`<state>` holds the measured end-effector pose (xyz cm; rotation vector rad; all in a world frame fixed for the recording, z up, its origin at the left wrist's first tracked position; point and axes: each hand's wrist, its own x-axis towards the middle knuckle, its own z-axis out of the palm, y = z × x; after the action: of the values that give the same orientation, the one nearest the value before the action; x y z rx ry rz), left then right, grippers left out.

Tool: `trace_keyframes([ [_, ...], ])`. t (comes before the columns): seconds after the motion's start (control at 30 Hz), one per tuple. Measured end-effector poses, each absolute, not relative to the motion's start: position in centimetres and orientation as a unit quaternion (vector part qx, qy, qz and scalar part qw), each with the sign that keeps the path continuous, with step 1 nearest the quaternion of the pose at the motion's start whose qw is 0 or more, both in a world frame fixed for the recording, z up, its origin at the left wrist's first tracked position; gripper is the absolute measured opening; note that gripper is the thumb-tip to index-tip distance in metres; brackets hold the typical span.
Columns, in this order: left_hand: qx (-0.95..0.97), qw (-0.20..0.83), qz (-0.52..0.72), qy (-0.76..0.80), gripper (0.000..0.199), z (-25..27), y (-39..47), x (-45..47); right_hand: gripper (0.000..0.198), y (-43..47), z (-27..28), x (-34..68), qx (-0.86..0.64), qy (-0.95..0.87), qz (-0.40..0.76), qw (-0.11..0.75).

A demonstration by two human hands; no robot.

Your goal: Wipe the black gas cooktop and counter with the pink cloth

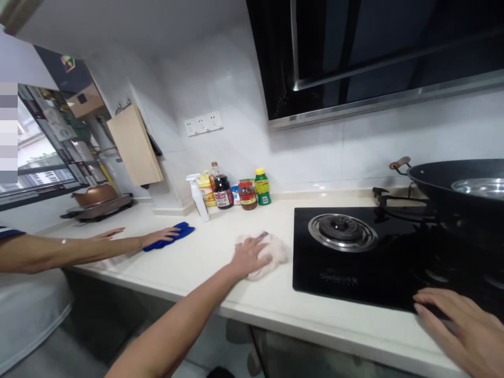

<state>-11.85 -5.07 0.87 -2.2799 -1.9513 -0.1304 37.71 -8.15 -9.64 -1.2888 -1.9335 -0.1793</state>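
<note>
My left hand presses a pale pink cloth against the white countertop, its fingers curled over the fabric just left of the stove. Part of the cloth lies hidden under the palm. At the lower right, my right hand is by the front edge of the black glass gas stove, fingers stretched out and holding nothing. Farther left, a co-worker's hand lies on a blue cloth on the same counter.
Against the wall stand a white spray bottle, a dark sauce bottle, a red-lidded jar and a green bottle. A large black wok sits on the right burner. The black range hood overhangs the stove.
</note>
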Motion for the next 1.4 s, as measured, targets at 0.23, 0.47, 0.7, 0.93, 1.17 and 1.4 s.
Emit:
trace_keyframes([
  [0.23, -0.682, 0.081, -0.055, -0.724, 0.049, 0.9, -6.1, -16.6, 0.041, -9.7, -8.3, 36.6, -0.531, -0.763, -0.072, 0.360],
  [0.47, -0.641, 0.141, -0.093, -0.749, 0.043, -0.2, -16.8, -21.9, 0.043, -10.2, -8.4, 36.2, -0.532, -0.762, -0.089, 0.360],
  [0.7, -0.539, 0.281, -0.271, -0.747, 0.051, -5.2, -20.3, -23.2, 0.045, -11.1, -7.6, 35.5, -0.553, -0.751, -0.091, 0.349],
  [0.93, -0.628, 0.300, -0.252, -0.672, 0.059, -7.9, -21.0, -22.9, 0.044, -11.2, -7.3, 35.0, -0.560, -0.742, -0.105, 0.352],
  [1.17, -0.675, 0.302, -0.078, -0.669, 0.060, -3.6, -22.1, -26.2, 0.039, -11.7, -6.6, 34.7, -0.564, -0.741, -0.103, 0.349],
  [1.4, -0.669, 0.274, -0.021, -0.690, 0.070, -2.1, -21.3, -24.1, 0.038, -12.1, -6.1, 34.5, -0.564, -0.742, -0.105, 0.346],
])
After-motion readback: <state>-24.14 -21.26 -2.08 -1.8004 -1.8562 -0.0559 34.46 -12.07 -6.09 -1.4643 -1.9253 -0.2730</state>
